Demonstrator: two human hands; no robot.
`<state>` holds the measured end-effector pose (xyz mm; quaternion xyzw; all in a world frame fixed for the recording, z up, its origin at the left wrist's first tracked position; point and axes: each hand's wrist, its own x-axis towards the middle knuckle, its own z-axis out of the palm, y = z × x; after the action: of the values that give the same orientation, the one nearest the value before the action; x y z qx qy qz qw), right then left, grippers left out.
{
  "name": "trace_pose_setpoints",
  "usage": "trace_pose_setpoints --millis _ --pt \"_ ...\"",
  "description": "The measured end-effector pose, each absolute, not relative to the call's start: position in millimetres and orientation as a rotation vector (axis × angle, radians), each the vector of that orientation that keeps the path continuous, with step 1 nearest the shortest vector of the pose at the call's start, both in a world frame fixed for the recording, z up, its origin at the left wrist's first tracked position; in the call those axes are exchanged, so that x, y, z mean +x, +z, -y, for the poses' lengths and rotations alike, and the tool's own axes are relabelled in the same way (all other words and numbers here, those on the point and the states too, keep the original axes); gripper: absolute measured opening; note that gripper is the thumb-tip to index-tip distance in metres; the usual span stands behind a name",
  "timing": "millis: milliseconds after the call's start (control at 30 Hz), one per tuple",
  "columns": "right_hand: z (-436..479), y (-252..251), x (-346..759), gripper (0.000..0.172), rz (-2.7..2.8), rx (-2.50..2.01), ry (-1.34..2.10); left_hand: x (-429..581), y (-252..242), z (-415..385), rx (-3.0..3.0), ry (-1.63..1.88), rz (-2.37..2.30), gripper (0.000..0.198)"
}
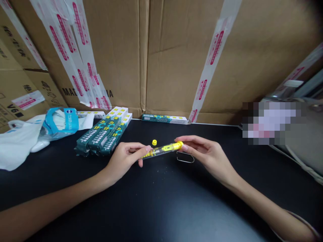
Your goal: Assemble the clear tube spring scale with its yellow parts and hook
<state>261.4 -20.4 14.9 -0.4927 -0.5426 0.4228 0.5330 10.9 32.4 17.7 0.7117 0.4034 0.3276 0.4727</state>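
Note:
A clear tube with yellow parts is held level just above the black table. My left hand pinches its left end. My right hand pinches the yellow right end with fingertips. A small yellow cap lies on the table just behind the tube. A bent metal wire loop lies under my right hand's fingers.
Three long teal boxes lie side by side at the left, with white boxes behind them. One more teal box lies against the cardboard wall. White and blue plastic bags sit at the far left.

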Motion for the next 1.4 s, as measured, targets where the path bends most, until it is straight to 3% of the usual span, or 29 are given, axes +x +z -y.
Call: trace_pose_setpoints --millis 367,1400 --pt "18 12 263 0.038 1.226 -1.209 1.064 11 19 -32 1.743 0.796 -0.964 0.034" --pt "25 11 253 0.025 1.298 -1.043 0.940 10 22 -29 1.738 0.786 -0.957 0.037"
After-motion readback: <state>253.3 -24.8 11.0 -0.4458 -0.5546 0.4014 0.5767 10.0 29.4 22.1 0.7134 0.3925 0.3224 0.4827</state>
